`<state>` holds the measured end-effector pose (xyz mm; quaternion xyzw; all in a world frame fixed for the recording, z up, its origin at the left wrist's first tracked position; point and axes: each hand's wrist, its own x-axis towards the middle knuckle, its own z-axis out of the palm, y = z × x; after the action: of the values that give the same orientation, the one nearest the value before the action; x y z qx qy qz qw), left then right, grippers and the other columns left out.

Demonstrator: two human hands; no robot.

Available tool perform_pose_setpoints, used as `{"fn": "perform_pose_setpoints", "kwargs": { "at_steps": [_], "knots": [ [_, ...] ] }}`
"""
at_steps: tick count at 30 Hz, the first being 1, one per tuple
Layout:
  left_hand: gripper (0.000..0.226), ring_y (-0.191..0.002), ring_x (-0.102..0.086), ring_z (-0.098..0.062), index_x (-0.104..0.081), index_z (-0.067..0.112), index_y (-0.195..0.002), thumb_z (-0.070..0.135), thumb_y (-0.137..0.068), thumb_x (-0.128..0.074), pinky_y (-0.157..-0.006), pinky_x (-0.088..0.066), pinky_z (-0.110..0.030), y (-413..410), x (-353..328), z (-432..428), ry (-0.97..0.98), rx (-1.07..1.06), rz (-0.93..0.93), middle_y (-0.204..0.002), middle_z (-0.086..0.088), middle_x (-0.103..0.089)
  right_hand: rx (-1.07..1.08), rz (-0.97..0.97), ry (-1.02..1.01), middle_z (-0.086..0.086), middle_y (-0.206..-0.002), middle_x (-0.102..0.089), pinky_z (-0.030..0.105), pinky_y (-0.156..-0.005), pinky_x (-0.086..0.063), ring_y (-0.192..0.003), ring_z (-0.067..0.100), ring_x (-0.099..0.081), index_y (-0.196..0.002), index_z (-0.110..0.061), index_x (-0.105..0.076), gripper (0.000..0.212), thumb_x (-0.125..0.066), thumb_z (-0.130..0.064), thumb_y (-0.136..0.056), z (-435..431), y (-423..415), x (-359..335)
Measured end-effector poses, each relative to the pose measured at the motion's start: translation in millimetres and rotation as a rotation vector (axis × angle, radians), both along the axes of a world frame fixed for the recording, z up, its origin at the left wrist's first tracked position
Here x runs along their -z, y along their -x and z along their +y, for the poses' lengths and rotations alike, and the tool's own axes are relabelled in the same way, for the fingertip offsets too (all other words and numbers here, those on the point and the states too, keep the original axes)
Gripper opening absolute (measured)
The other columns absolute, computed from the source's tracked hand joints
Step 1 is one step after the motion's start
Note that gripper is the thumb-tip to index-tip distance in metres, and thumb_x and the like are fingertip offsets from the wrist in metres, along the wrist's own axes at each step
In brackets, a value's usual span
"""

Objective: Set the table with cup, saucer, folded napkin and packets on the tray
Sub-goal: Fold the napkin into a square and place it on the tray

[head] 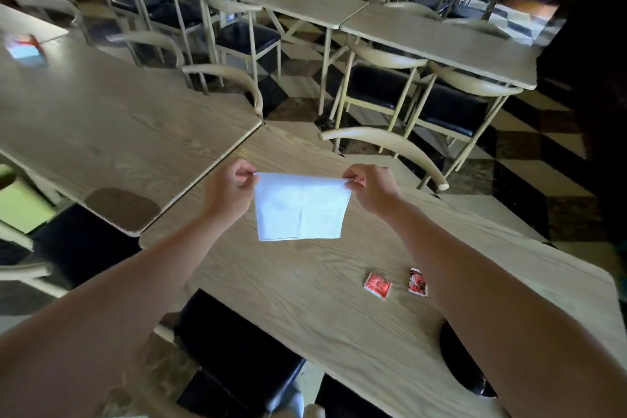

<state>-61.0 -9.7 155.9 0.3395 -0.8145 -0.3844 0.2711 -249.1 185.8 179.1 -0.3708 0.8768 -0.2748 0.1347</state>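
White napkin [301, 207] pinched at top corners by both hands [228, 187] | packets [377, 285] print unreadable

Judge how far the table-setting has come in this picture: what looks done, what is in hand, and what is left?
Done: little. Two red packets lie loose on the wooden table; no tray shows. In hand: the left hand and right hand each pinch a top corner of the white napkin, held up above the table, creased but open. Left: folding it, and placing cup, saucer and tray, none visible.
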Motion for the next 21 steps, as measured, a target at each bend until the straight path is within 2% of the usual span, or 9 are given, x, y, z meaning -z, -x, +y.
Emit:
{"fn": "perform_pose_setpoints", "kwargs": {
  "at_steps": [2, 5, 7, 10, 12, 14, 16, 18, 21],
  "knots": [
    [0.013, -0.076, -0.065, -0.015, -0.058, 0.019, -0.078, 0.01, -0.085, -0.065, -0.073, -0.048, -0.028, -4.8, -8.7, 4.8, -0.035, 0.039, -0.001, -0.081, -0.004, -0.068, 0.008, -0.006, -0.006, 0.006, -0.11, -0.072, 0.027, -0.085, -0.043, -0.104, 0.021, -0.064, -0.11, -0.012, -0.07, 0.018, -0.064, -0.014, -0.093, 13.0, -5.7, -7.5],
    [0.029, -0.061, -0.058, 0.004, -0.053, 0.023, -0.071, -0.001, -0.085, -0.063, -0.059, -0.041, -0.007, -8.8, -18.3, 17.7, -0.127, 0.117, 0.029, -0.071, 0.0, -0.061, 0.007, -0.008, -0.027, 0.007, -0.11, -0.073, 0.032, -0.09, -0.048, -0.104, 0.023, -0.066, -0.107, -0.012, -0.071, 0.016, -0.064, -0.015, -0.092, 30.8, -11.4, -14.9],
    [0.033, -0.051, -0.056, 0.007, -0.053, 0.021, -0.07, -0.007, -0.086, -0.06, -0.054, -0.039, -0.005, -11.0, -22.8, 25.2, -0.203, 0.142, 0.05, -0.068, 0.0, -0.057, -0.007, -0.023, -0.041, 0.008, -0.108, -0.073, 0.034, -0.092, -0.049, -0.103, 0.023, -0.066, -0.104, -0.012, -0.071, 0.013, -0.065, -0.014, -0.092, 39.4, -16.1, -18.3],
    [0.026, -0.057, -0.052, -0.004, -0.054, 0.017, -0.072, -0.003, -0.088, -0.059, -0.056, -0.045, -0.018, -15.4, -25.4, 32.7, -0.337, 0.161, -0.029, -0.067, -0.003, -0.053, -0.049, -0.057, -0.102, 0.006, -0.099, -0.073, 0.034, -0.088, -0.051, -0.096, 0.021, -0.066, -0.093, -0.016, -0.071, 0.009, -0.074, -0.018, -0.085, 50.0, -23.3, -20.9],
    [0.022, -0.067, -0.053, -0.015, -0.054, 0.015, -0.074, -0.001, -0.09, -0.057, -0.059, -0.053, -0.021, -19.4, -24.1, 34.9, -0.459, 0.231, -0.164, -0.071, -0.007, -0.052, -0.12, -0.091, -0.198, 0.002, -0.092, -0.071, 0.029, -0.078, -0.047, -0.081, 0.013, -0.064, -0.086, -0.02, -0.068, 0.012, -0.078, -0.021, -0.08, 59.4, -26.8, -21.9],
    [0.013, -0.075, -0.059, -0.023, -0.056, 0.01, -0.081, -0.001, -0.09, -0.056, -0.07, -0.057, -0.031, -23.1, -21.6, 35.4, -0.571, 0.314, -0.326, -0.078, -0.011, -0.056, -0.185, -0.187, -0.27, 0.004, -0.091, -0.073, 0.028, -0.07, -0.054, -0.07, 0.008, -0.067, -0.08, -0.02, -0.065, 0.013, -0.078, -0.018, -0.081, 68.9, -28.7, -20.3],
    [0.006, -0.078, -0.063, -0.027, -0.057, 0.006, -0.091, 0.0, -0.089, -0.057, -0.08, -0.056, -0.042, -24.8, -16.0, 35.2, -0.632, 0.364, -0.426, -0.082, -0.014, -0.06, -0.202, -0.317, -0.297, 0.01, -0.094, -0.074, 0.034, -0.073, -0.062, -0.073, 0.015, -0.073, -0.079, -0.017, -0.064, 0.014, -0.077, -0.013, -0.082, 76.4, -28.0, -13.5],
    [0.006, -0.077, -0.064, -0.026, -0.058, 0.006, -0.091, 0.0, -0.088, -0.058, -0.084, -0.057, -0.047, -20.9, -8.4, 34.1, -0.643, 0.369, -0.438, -0.083, -0.014, -0.06, -0.191, -0.35, -0.325, 0.013, -0.097, -0.074, 0.04, -0.08, -0.062, -0.079, 0.02, -0.075, -0.08, -0.015, -0.064, 0.013, -0.077, -0.012, -0.083, 77.9, -28.0, -3.9],
    [0.01, -0.075, -0.063, -0.024, -0.06, 0.009, -0.084, 0.0, -0.087, -0.062, -0.077, -0.058, -0.044, -5.6, 5.9, 35.6, -0.582, 0.335, -0.429, -0.081, -0.011, -0.061, -0.144, -0.15, -0.43, 0.01, -0.1, -0.074, 0.037, -0.087, -0.056, -0.094, 0.023, -0.07, -0.089, -0.013, -0.068, 0.01, -0.075, -0.017, -0.083, 70.5, -25.6, 18.4]
  ]
}}
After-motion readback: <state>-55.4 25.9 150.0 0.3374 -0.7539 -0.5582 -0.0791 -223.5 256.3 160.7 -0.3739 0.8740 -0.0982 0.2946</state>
